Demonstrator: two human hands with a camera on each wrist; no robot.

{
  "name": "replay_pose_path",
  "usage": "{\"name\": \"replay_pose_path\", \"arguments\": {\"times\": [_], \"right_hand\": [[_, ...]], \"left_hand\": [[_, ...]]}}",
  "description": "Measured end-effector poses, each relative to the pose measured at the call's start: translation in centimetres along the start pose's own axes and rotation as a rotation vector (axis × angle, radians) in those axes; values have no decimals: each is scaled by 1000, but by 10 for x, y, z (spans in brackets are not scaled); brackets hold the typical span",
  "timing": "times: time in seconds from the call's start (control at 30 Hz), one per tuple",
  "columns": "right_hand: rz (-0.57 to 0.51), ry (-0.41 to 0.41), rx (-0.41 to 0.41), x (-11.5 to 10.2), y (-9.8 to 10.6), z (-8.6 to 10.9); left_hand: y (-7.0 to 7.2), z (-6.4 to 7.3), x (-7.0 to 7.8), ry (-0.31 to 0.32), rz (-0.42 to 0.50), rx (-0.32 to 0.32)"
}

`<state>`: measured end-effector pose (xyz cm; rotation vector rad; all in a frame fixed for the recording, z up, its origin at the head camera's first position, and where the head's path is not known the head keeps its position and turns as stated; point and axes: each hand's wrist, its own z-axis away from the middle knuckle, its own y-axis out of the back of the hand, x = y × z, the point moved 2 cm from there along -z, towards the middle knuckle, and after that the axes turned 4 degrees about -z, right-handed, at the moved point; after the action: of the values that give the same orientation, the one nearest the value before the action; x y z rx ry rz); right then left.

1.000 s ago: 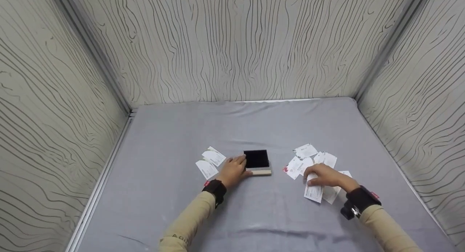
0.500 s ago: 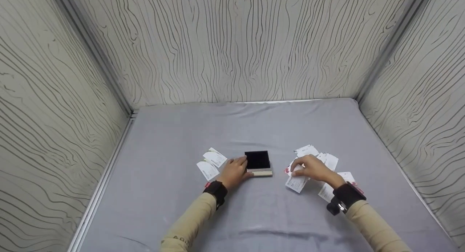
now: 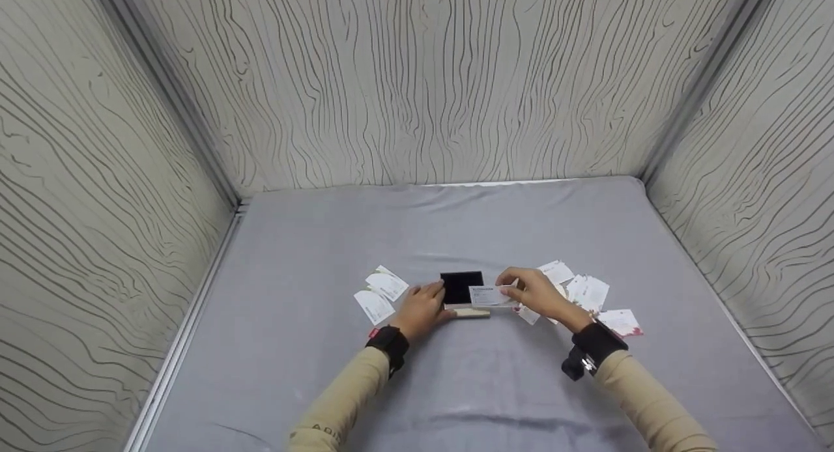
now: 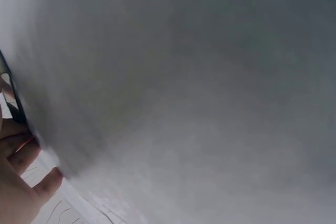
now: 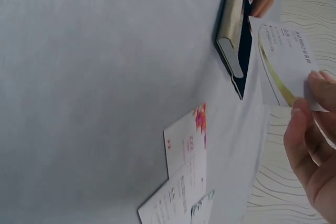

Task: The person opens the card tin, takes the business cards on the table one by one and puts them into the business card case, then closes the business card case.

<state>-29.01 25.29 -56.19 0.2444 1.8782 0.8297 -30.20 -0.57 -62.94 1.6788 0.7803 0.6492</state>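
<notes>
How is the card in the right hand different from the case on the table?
The card is white and thin; the case is black, beige and thicker. The right hand holds the card up; the left hand touches the case, which lies on the table. Both look rectangular.

A wrinkled grey cloth (image 3: 313, 243) lies between the left wall (image 3: 78, 211), far wall (image 3: 417, 81) and right wall (image 3: 749, 178), all pale with dark wavy lines. Grey posts stand at the far-left corner (image 3: 172, 100) and far-right corner (image 3: 700, 87).
</notes>
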Motion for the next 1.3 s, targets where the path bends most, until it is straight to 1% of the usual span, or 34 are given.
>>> {"name": "replay_pose_path", "arguments": {"times": [0.1, 0.2, 0.3, 0.37, 0.5, 0.6, 0.73, 0.87, 1.03, 1.3], "right_hand": [[-62, -17, 7, 0, -8, -4], [-91, -23, 44, 0, -15, -8], [-87, -5, 89, -1, -22, -13], [-94, 19, 101, 0, -28, -16], [-51, 68, 95, 0, -38, -20], [12, 98, 95, 2, -41, -21], [46, 124, 106, 5, -43, -21], [67, 121, 114, 8, -43, -21], [107, 100, 92, 10, -44, -20], [153, 111, 76, 10, -51, -21]], "left_hand": [[0, 0, 0, 6, -9, -9], [1, -2, 0, 17, -1, -27], [2, -3, 0, 21, 13, -35], [2, -3, -1, 16, 19, -29], [2, -3, -2, 5, 29, -17], [0, -3, -1, 9, 36, -21], [-1, -3, -1, 12, 38, -19], [-2, -3, -2, 6, 48, -4], [-1, -2, -4, -6, 50, 6], [-5, -1, -6, -3, 25, -3]]}}
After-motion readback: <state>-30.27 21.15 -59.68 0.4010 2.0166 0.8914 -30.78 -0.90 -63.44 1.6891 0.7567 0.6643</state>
